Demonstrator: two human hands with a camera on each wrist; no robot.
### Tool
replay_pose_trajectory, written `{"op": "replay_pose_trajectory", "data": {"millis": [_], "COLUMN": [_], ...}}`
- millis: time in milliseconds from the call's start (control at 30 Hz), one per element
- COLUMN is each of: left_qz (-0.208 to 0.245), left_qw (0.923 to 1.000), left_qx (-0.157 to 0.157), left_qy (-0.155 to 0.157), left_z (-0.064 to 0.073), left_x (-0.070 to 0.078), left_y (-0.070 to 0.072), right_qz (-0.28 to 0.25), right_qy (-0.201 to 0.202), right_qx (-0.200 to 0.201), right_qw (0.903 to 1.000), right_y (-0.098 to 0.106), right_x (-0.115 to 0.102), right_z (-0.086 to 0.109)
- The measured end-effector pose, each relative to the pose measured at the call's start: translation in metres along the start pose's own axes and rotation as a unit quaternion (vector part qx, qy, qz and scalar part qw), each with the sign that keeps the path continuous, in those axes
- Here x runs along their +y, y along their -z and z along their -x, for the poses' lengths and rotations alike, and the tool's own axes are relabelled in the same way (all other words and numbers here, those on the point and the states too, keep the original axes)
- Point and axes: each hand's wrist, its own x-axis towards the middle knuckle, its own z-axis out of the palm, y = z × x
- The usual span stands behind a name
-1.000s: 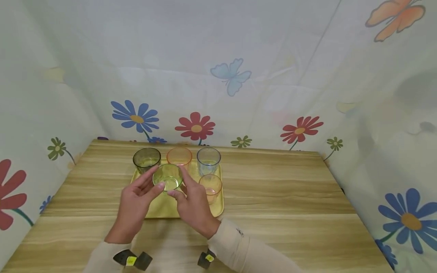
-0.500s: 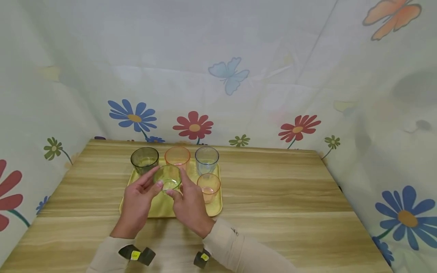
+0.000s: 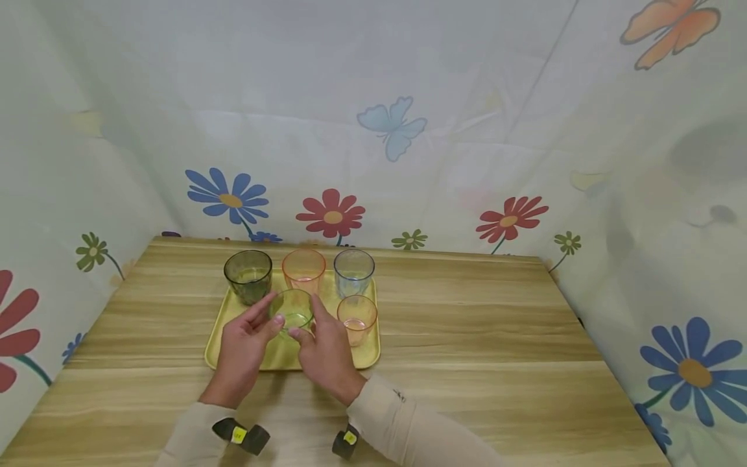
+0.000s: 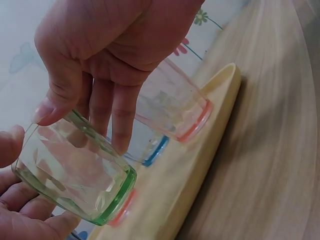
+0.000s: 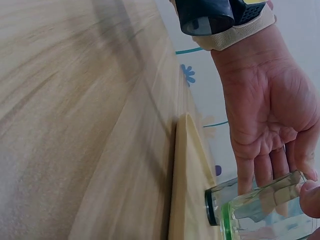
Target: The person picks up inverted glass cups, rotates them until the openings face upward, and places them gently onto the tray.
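Observation:
Both hands hold a clear green-tinted drinking glass point(image 3: 293, 311) upright over the yellow tray point(image 3: 219, 334). My left hand point(image 3: 242, 353) has its thumb and fingers on the glass's left side. From the right, my right hand point(image 3: 329, 355) pinches it between thumb and fingers. The left wrist view shows the glass's thick green base point(image 4: 116, 197) hanging a little above the tray. On the tray behind stand a dark smoky glass point(image 3: 249, 280), a red-rimmed glass point(image 3: 303, 271) and a blue-rimmed glass point(image 3: 353, 275). A pinkish-orange glass point(image 3: 357, 321) stands beside the right fingers.
The tray lies on a wood-grain table point(image 3: 467, 337), left of its middle. A pale curtain point(image 3: 467, 130) printed with flowers and butterflies surrounds the table at the back and sides. Black wrist devices with yellow labels sit on both cuffs.
Both hands have brought the green glass slightly lower and a little to the right, keeping their hold. The other glasses stay where they were on the tray.

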Motion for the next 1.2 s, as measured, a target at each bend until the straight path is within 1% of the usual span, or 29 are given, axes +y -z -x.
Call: {"op": "replay_pose_trajectory", "data": {"millis": [167, 467, 767, 933, 1033, 1200], "left_qz": [-0.009, -0.006, -0.003, 0.003, 0.0, -0.003], "left_qw": [0.9999, 0.9997, 0.9997, 0.9997, 0.9996, 0.9994], "left_qx": [-0.006, -0.008, -0.007, 0.001, -0.001, -0.004], "left_qy": [0.006, 0.021, 0.021, 0.023, 0.027, 0.035], "left_z": [-0.002, -0.006, -0.01, -0.011, -0.01, -0.007], "left_x": [-0.006, -0.015, -0.018, -0.02, -0.021, -0.022], "left_y": [-0.001, -0.001, -0.002, -0.005, -0.005, -0.004], "right_qz": [-0.002, -0.04, -0.048, -0.046, -0.048, -0.066], "right_qy": [-0.013, -0.033, -0.053, -0.047, -0.042, -0.046], "right_qx": [-0.003, -0.02, -0.026, -0.026, -0.024, -0.042], "right_qw": [0.9999, 0.9984, 0.9971, 0.9975, 0.9976, 0.9959], "right_y": [-0.002, -0.006, -0.006, -0.006, -0.008, -0.01], "right_x": [0.006, 0.013, 0.017, 0.02, 0.022, 0.027], "right_z": [0.0, -0.002, -0.005, -0.005, -0.004, -0.003]}}
